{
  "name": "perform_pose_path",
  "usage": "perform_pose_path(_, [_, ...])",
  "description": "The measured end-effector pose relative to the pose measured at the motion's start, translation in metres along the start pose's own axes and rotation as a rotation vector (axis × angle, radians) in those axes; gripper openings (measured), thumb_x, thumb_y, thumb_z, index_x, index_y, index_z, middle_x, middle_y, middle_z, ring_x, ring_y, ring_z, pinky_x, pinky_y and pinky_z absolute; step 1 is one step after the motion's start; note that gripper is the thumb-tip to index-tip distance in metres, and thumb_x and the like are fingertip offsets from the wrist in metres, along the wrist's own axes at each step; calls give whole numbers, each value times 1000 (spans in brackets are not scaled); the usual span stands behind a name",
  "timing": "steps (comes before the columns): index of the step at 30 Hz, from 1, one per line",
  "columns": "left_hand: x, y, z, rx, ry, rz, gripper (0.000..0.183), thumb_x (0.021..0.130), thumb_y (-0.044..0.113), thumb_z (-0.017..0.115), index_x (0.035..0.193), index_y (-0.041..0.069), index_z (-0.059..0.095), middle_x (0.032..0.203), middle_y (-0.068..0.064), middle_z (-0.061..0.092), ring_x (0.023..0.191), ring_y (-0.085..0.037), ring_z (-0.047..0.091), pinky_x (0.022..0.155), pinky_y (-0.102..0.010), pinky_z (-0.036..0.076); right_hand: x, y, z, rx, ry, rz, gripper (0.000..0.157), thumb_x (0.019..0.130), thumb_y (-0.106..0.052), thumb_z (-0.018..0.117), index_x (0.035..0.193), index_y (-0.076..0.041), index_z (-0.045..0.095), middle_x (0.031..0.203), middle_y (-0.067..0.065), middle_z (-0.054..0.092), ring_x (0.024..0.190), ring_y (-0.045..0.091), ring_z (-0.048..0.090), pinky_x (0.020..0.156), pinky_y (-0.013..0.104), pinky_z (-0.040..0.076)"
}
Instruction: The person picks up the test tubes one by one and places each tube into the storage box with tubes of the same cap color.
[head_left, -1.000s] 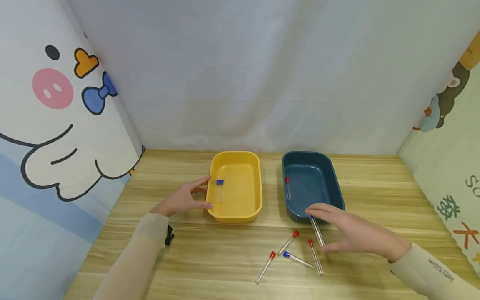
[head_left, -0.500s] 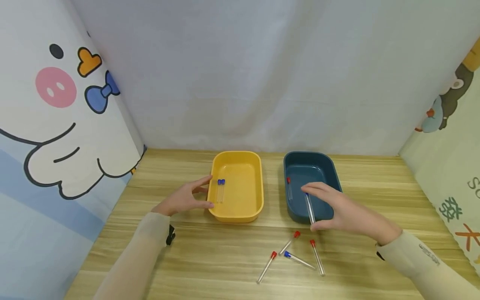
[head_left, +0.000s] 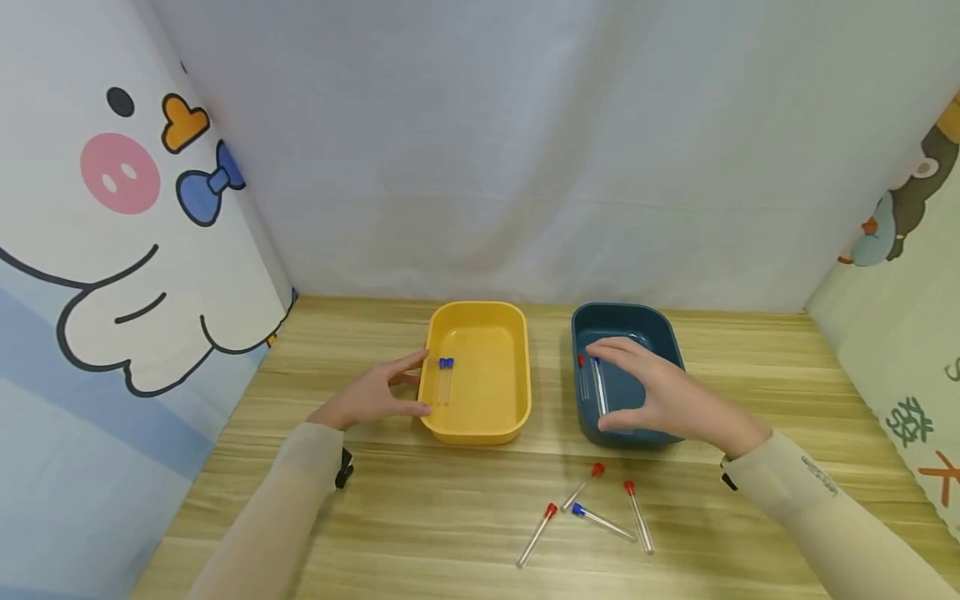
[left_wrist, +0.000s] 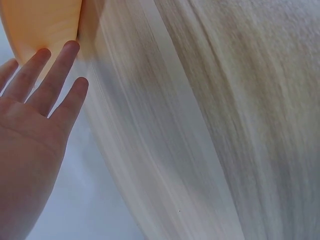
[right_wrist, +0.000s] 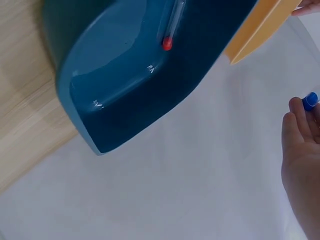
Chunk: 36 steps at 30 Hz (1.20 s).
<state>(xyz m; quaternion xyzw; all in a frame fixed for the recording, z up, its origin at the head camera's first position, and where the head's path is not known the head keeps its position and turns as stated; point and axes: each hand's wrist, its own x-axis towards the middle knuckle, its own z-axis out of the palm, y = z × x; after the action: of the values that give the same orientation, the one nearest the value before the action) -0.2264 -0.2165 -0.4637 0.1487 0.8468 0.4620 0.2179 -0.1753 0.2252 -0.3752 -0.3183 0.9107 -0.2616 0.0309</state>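
Note:
Over the dark blue bin (head_left: 654, 332), my right hand (head_left: 663, 398) pinches a clear test tube (head_left: 601, 390) with a blue cap between thumb and fingertips. Its blue cap (right_wrist: 310, 101) shows beyond the fingers in the right wrist view. Inside that bin, along the left wall, lies a red-capped test tube (head_left: 583, 382). My left hand (head_left: 369, 395) touches the left side of the yellow bin (head_left: 489, 379), fingers extended; the left wrist view shows these straight fingers (left_wrist: 55, 82) against it. Two blue-capped test tubes (head_left: 447, 385) lie side by side in the yellow bin.
On the wooden table (head_left: 375, 517), in front of the bins, lie three red-capped tubes, among them one at the left (head_left: 535, 538), and a blue-capped tube (head_left: 606, 523). A pale curtain (head_left: 487, 167) hangs behind the table, with printed cloths at both sides.
My right hand has carried the blue-capped test tube from the bin's front edge up and leftward over the dark blue bin. The left hand stays at the yellow bin; the whole view shifts slightly.

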Motion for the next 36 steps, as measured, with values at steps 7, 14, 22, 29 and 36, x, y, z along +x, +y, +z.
perform_pose_path(7, [-1,-1,0,6,3,-11,106,82,45,87,166,31,22,171,-4,29,147,-35,47,113,-57,47,15,-3,4,20,-28,39,90,83,-36,87,156,-9,42,161,14,39,146,39,44,111,59,47])
perform_pose_path(14, [0,1,0,9,8,-6,106,82,44,87,165,32,22,170,-4,31,146,-35,47,114,-58,46,37,-8,9,39,-43,33,94,83,-45,85,158,-10,41,162,11,39,146,35,46,113,56,46])
perform_pose_path(22, [-1,3,1,30,13,-14,106,82,42,87,165,31,23,170,-4,33,145,-34,49,114,-56,47,63,-17,15,57,-67,22,93,85,-40,85,159,-9,38,163,10,39,149,34,42,117,56,43])
perform_pose_path(29, [-2,3,1,33,17,-22,106,82,42,88,165,31,24,168,-5,36,145,-34,50,115,-58,45,83,-29,21,78,-74,64,95,84,-37,87,160,-13,37,165,10,36,151,35,39,120,58,39])
perform_pose_path(36, [0,2,0,45,14,-18,107,80,47,87,165,33,24,168,-6,35,145,-34,50,113,-54,49,102,-34,34,90,-46,51,94,83,-33,88,159,-8,38,165,14,35,150,37,39,121,57,39])
